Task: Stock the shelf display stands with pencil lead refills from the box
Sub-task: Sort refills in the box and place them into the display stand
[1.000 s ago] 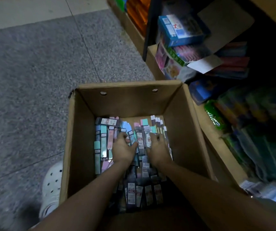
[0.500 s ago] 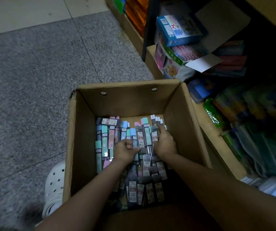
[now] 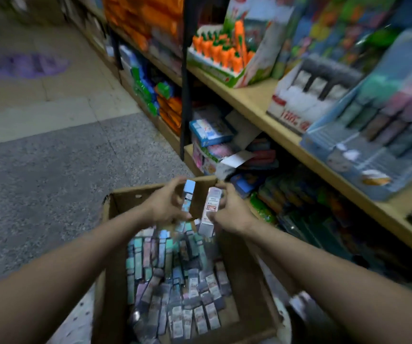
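An open cardboard box (image 3: pixel 109 244) on the floor holds several pastel and grey lead refill packs (image 3: pixel 175 281). Above its far end, my left hand (image 3: pixel 167 202) is closed around a bunch of refills with a blue pack (image 3: pixel 189 188) on top. Close beside it, my right hand (image 3: pixel 229 212) grips another bunch of refills with a white label (image 3: pixel 211 207) showing. On the wooden shelf (image 3: pixel 257 100) to the right stand a blue display stand (image 3: pixel 373 140) and a white display stand (image 3: pixel 306 95). The frame is blurred by motion.
An orange carrot-shaped item display (image 3: pixel 222 53) stands further back on the shelf. The lower shelf holds boxed goods (image 3: pixel 209 131) and bagged goods (image 3: pixel 296 202). A black upright post (image 3: pixel 186 78) divides the shelving. Grey floor (image 3: pixel 50 170) lies left of the box.
Both hands closed on bunches of refills inside the box and rose out above its far edge. The view tilted up, so the upper shelf and display stands now show.
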